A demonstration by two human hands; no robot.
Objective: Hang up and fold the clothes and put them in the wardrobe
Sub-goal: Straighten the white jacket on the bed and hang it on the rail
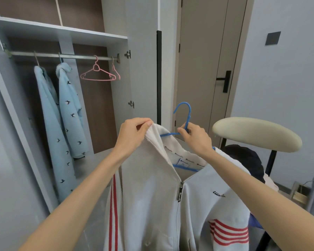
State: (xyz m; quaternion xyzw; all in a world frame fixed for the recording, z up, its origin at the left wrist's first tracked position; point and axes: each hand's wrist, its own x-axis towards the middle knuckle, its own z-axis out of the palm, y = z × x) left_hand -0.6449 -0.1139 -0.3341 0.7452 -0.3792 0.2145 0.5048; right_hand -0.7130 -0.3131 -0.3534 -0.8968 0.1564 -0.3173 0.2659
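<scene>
A white zip jacket (152, 196) with red stripes on its sleeves hangs in front of me, partly on a blue hanger (186, 113). My left hand (134, 134) pinches the jacket's left collar edge and holds it up. My right hand (194, 137) grips the blue hanger at the base of its hook. The hanger's right arm is inside the jacket's shoulder; its left arm shows bare at the collar. The open wardrobe (62, 33) stands to the left with a metal rail (62, 55).
Two light blue garments (65, 113) hang on the rail's left part. Two bare pink hangers (100, 73) hang on its right part. A chair with a cream backrest (257, 134) carrying dark clothes (246, 160) stands at my right. A closed door (207, 69) is behind.
</scene>
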